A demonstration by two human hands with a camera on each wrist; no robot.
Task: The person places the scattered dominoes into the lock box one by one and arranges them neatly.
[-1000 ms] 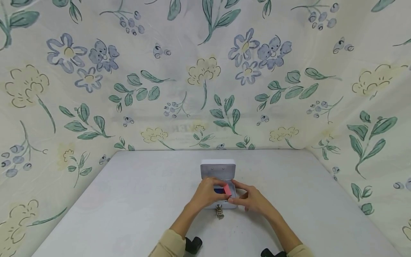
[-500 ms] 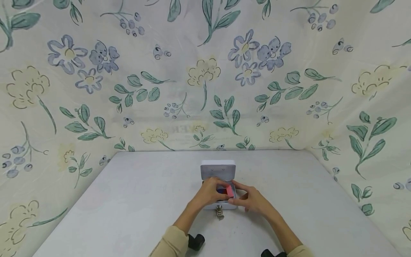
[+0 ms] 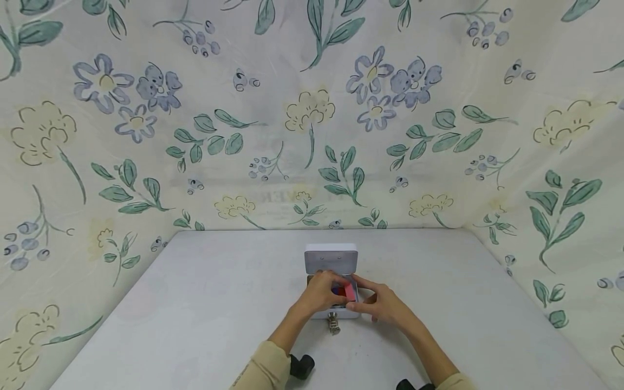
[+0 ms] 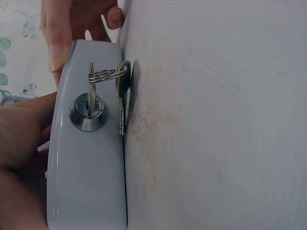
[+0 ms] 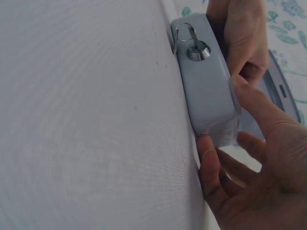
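Note:
A small white cash box (image 3: 348,313) stands on the table with its lid (image 3: 331,262) raised. My left hand (image 3: 318,293) reaches into it, thumb and fingers pinching a pink block-like piece (image 3: 350,292) near the right inner wall. Dark blue and red show beside that piece, mostly covered by the hand. At the box's right side is my right hand (image 3: 383,302); in the right wrist view its thumb (image 5: 261,103) presses the top edge while the fingers bend around the lower corner. A key on a ring (image 4: 106,75) sits in the front lock, a second key hanging from it.
White table surface (image 3: 219,292) stretches around the box. Floral fabric (image 3: 273,151) rises behind and at both sides. Black wrist-worn devices (image 3: 303,367) sit near the sleeves at the front.
My left hand and forearm have shifted slightly right, taking the pink piece closer to the box's right wall. More red shows inside. The right hand keeps its place on the box.

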